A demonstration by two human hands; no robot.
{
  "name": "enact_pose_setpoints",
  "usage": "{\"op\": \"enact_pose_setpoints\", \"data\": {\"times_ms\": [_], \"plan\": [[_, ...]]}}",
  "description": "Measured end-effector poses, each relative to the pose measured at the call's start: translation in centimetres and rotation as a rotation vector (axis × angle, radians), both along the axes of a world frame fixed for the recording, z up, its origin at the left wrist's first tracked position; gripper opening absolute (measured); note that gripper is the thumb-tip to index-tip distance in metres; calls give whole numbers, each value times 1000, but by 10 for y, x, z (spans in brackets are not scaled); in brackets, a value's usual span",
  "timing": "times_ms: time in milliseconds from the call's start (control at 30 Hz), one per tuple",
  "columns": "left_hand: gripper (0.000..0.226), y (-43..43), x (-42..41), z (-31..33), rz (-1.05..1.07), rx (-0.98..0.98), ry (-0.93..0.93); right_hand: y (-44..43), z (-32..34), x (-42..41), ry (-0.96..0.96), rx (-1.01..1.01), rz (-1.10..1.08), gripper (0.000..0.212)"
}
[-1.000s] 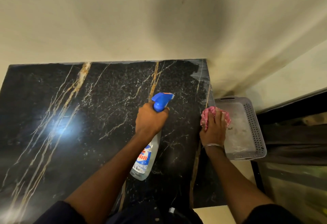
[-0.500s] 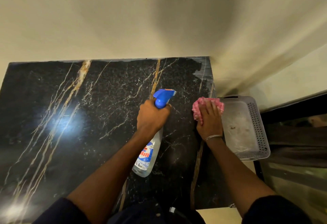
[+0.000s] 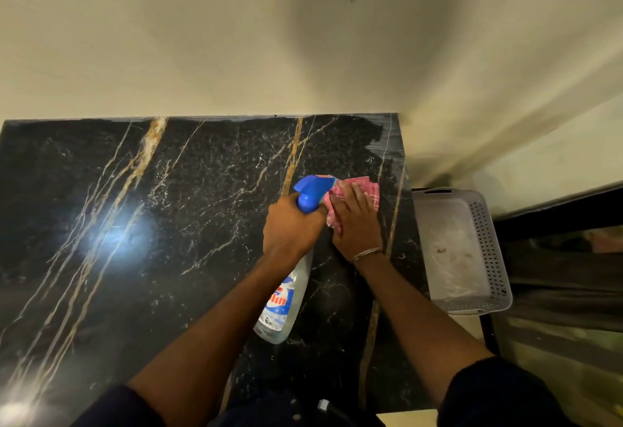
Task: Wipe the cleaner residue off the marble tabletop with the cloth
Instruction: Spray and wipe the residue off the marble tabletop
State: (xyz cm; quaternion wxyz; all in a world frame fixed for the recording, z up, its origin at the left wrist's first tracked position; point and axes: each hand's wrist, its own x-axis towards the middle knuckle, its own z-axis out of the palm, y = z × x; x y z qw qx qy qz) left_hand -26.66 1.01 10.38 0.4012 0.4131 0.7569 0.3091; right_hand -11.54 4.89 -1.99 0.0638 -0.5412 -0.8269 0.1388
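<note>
The black marble tabletop (image 3: 161,224) with gold and white veins fills the lower left of the head view. My right hand (image 3: 354,221) presses a pink checked cloth (image 3: 365,189) flat onto the marble near its right side. My left hand (image 3: 291,226) grips the neck of a clear spray bottle (image 3: 286,302) with a blue trigger head (image 3: 312,190), held above the table. The two hands touch side by side. A dull smeared patch (image 3: 384,137) shows at the far right corner of the marble.
A grey perforated plastic basket (image 3: 495,244) sits just off the table's right edge, lower down. A cream wall (image 3: 236,39) backs the table. A light glare (image 3: 124,238) reflects on the left part of the marble.
My right hand slid the cloth leftward from the table's right edge onto the marble, up against the spray head. My left hand and the bottle stayed nearly still.
</note>
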Motion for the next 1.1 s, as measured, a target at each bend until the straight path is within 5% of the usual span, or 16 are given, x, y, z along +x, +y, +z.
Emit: {"op": "enact_pose_setpoints", "data": {"times_ms": [100,300,467,800,900,1100], "plan": [[19,6,0,0,-6,-7,4,10,1,24,19,-7,97,71],[15,12,1,1,-31,-3,-5,45,7,91,35,-59,-322,81],[15,17,3,-2,-39,0,-15,42,4,70,-25,-67,-450,80],[17,34,0,-2,9,-22,-30,41,9,-21,33,20,72,54],[27,38,-7,-2,28,-37,-38,58,7,-1,-21,15,197,61],[23,45,-16,-1,-12,-23,-48,99,7,65,-46,0,-224,81]]}}
